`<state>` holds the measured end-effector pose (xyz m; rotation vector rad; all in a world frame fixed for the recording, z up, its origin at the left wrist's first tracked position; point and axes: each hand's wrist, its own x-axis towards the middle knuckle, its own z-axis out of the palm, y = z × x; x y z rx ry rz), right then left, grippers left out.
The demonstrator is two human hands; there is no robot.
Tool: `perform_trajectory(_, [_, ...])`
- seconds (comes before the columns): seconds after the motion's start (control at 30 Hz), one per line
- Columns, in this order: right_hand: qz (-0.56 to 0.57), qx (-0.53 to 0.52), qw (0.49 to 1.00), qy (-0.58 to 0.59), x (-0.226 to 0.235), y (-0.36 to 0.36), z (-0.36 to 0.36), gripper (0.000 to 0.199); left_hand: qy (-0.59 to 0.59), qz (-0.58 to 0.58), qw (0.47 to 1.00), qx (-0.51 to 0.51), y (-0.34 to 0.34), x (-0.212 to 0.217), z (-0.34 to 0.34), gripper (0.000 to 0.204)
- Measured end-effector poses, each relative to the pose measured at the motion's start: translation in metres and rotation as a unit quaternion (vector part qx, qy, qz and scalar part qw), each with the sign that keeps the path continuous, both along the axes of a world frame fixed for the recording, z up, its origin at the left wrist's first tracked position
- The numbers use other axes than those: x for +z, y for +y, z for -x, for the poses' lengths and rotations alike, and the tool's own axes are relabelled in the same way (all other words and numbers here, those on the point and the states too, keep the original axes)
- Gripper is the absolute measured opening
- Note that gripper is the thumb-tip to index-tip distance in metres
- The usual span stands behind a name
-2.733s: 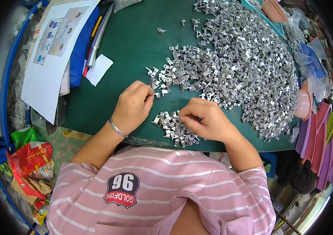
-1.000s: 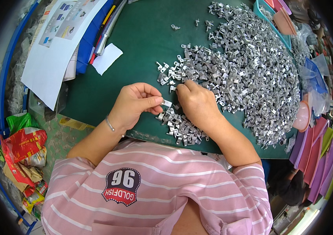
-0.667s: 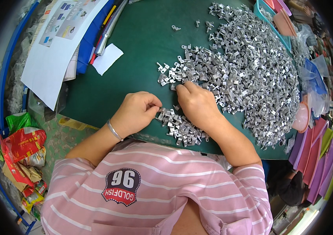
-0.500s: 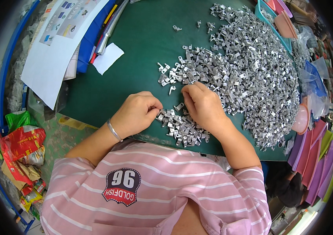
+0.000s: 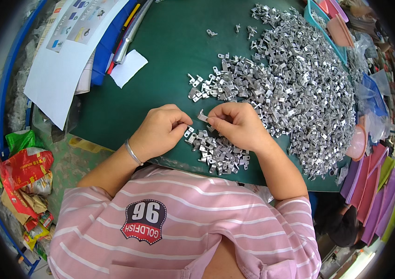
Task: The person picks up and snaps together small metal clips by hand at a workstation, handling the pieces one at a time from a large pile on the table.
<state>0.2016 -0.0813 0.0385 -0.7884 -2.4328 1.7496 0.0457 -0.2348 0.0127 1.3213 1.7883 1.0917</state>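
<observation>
Just right of my left hand (image 5: 159,131) — its fingers curled, though whether they grip anything I cannot tell — a metal bracket (image 5: 203,117) juts from the pinch of my right hand (image 5: 241,126), long axis slanting toward the left hand. Toward me from the right hand sits a small pile (image 5: 220,156); beyond and rightward, the big heap (image 5: 306,88).

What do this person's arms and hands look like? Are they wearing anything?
The left hand and right hand wear no gloves. A thin, shiny silver bangle curves round the left wrist. The short sleeves are pink with white stripes, leaving both forearms bare.
</observation>
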Motion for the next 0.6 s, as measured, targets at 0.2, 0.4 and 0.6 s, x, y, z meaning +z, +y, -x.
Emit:
perform_trajectory(0.2, [0.228, -0.023, 0.973, 0.005, 0.010, 0.007, -0.016, 0.009, -0.014, 0.003, 1.000, 0.015, 0.002, -0.002, 0.000, 0.009])
perform_trajectory(0.4, [0.141, -0.016, 0.989, 0.046, 0.002, 0.005, -0.024, 0.008, -0.020, 0.027, 0.999, 0.015, 0.004, 0.004, 0.000, 0.009])
perform_trajectory(0.6, [-0.237, 0.157, 0.956, 0.079, 0.011, 0.004, -0.020, 0.008, -0.015, 0.003, 1.000, 0.019, 0.000, -0.004, 0.000, 0.008])
